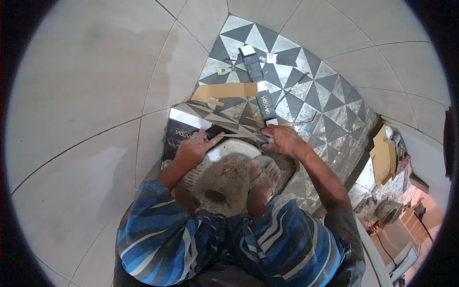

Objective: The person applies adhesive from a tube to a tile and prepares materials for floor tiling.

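Observation:
My left hand (191,150) rests at the edge of a black printed cardboard piece (178,138) with a white band, index finger stretched out to the right. My right hand (283,139) is closed, thumb and fingers together around a small grey object (259,137) that I cannot make out. Between the hands, a thin pale strip (235,136) runs over the front rim of a white squat toilet pan (234,149). Grey sandy material (222,179) covers much of the pan. My sandalled foot (264,176) stands at its right side.
Brown cardboard (224,90), another black printed cardboard strip (266,103) and a scraper (224,71) lie on the triangle-patterned floor (325,115). Large beige tiled walls (95,71) close in left and ahead. Torn cardboard (382,155) and clutter lie beyond the doorway, right.

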`<state>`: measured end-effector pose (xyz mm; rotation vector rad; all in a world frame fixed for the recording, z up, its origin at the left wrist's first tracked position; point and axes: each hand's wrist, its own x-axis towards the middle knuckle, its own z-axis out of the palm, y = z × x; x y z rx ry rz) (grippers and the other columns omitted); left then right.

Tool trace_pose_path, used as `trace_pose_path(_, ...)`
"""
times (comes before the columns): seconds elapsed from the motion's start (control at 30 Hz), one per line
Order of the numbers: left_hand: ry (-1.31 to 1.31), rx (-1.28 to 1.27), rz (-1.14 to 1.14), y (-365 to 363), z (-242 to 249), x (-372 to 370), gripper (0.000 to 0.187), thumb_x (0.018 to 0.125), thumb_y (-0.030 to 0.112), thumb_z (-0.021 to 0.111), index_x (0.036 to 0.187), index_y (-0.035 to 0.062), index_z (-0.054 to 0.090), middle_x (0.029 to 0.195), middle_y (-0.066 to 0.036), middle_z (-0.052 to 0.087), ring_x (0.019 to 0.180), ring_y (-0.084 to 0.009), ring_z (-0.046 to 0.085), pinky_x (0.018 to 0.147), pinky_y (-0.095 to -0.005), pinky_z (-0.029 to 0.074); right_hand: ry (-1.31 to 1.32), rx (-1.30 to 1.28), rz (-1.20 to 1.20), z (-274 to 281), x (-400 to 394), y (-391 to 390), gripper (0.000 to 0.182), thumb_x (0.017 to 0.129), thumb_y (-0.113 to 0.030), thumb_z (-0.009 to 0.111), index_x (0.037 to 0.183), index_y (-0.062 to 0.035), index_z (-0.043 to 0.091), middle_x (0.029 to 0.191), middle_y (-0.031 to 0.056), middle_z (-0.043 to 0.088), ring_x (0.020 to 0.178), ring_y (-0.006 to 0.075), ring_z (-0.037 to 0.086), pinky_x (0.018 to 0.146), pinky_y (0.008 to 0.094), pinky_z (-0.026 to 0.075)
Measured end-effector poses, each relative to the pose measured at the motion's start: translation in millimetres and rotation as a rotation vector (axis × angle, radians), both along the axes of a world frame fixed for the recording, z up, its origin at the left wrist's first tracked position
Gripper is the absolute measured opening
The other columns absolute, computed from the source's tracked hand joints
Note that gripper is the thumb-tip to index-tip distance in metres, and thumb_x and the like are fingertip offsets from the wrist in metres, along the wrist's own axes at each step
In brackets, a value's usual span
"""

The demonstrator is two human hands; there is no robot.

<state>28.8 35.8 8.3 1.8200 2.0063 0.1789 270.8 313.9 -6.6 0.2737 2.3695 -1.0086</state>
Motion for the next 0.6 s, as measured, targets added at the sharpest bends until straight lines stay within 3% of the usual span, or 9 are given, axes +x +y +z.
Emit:
trace_pose_path(0.07, -0.059, 0.021, 0.076, 2, 4, 1, 0.052, 0.093, 0.011, 0.057, 0.143, 0.0229, 0.063, 0.099, -0.013, 0.056, 0.089, -0.0288, 0.066, 0.069, -0.0387, 0.058, 0.002, 0.017, -0.003, -2, 0, -1, 0.055, 0.09, -0.037, 0.074, 0.132, -0.0052, 0.061, 0.124, 0.0201, 0.063, 0.117, 0.0417, 0.062, 0.1, 0.0495, 0.05)
trace_pose_path(0.3, -0.019, -0.034, 0.019, 3, 7, -1, 0.049, 0.091, 0.015, 0.057, 0.139, 0.0219, 0.066, 0.098, -0.012, 0.056, 0.09, -0.029, 0.066, 0.069, -0.0388, 0.058, -0.081, -0.018, -0.001, 4, -4, 0, 0.058, 0.091, -0.039, 0.073, 0.136, -0.0053, 0.06, 0.134, 0.0223, 0.062, 0.122, 0.0422, 0.06, 0.106, 0.0488, 0.048)
trace_pose_path(0.37, -0.033, -0.006, -0.001, -2, 0, -3, 0.051, 0.091, 0.013, 0.055, 0.141, 0.0226, 0.064, 0.097, -0.013, 0.056, 0.089, -0.0285, 0.065, 0.069, -0.0382, 0.059, 0.045, 0.028, -0.009, -4, 1, -1, 0.056, 0.09, -0.048, 0.071, 0.127, -0.0064, 0.065, 0.127, 0.0194, 0.066, 0.113, 0.0401, 0.066, 0.097, 0.0497, 0.054)
trace_pose_path(0.47, 0.005, 0.051, -0.029, -5, -11, -3, 0.061, 0.091, 0.008, 0.056, 0.148, 0.0289, 0.059, 0.1, -0.014, 0.057, 0.088, -0.0275, 0.066, 0.065, -0.0366, 0.059, 0.118, 0.033, -0.043, -7, 7, -2, 0.057, 0.09, -0.049, 0.07, 0.127, -0.0064, 0.065, 0.128, 0.019, 0.065, 0.113, 0.0402, 0.066, 0.097, 0.0499, 0.054)
trace_pose_path(0.6, 0.014, 0.019, -0.011, 4, 5, 0, 0.063, 0.09, 0.008, 0.057, 0.149, 0.029, 0.058, 0.1, -0.014, 0.057, 0.088, -0.0282, 0.066, 0.068, -0.038, 0.06, 0.061, -0.028, -0.041, -18, 11, -4, 0.059, 0.09, -0.05, 0.071, 0.129, -0.0065, 0.065, 0.129, 0.0186, 0.066, 0.114, 0.04, 0.066, 0.097, 0.0494, 0.053)
